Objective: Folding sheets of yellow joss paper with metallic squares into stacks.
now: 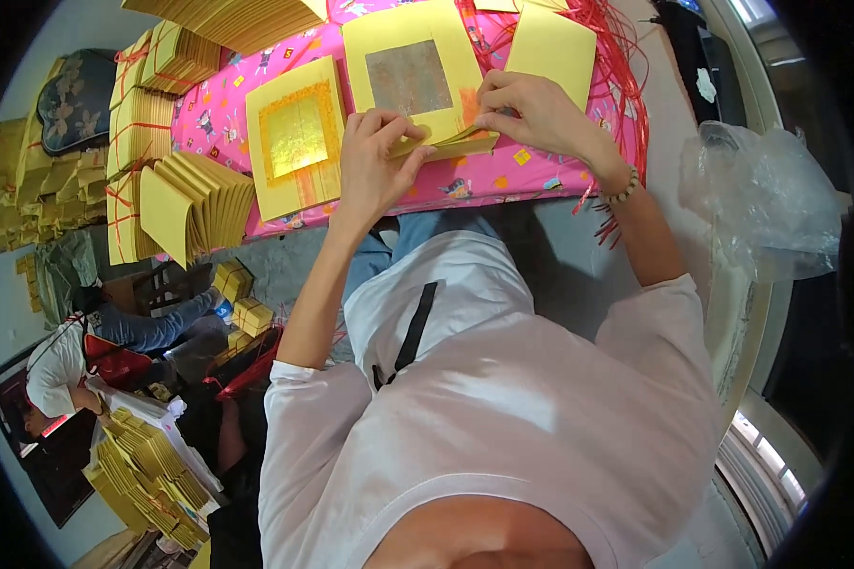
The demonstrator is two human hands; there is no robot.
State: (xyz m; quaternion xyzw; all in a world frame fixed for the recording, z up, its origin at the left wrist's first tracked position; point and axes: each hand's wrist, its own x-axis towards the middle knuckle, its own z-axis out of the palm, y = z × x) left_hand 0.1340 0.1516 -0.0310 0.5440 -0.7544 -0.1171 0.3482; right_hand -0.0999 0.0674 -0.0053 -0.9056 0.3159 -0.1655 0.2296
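Currently, the left hand [381,152] and right hand [527,112] are pinching a folded edge [463,149] running nine-to-three o'clock, its silver-patched yellow sheet [409,76] lying toward eleven.

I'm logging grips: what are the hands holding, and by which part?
The left hand and right hand hold the silver-squared yellow sheet by its near edge.

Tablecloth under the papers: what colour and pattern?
The tablecloth is pink with small cartoon figures; best seen in the head view.

White short-sleeved shirt [531,389], beaded bracelet [624,188], blue trousers [441,226].
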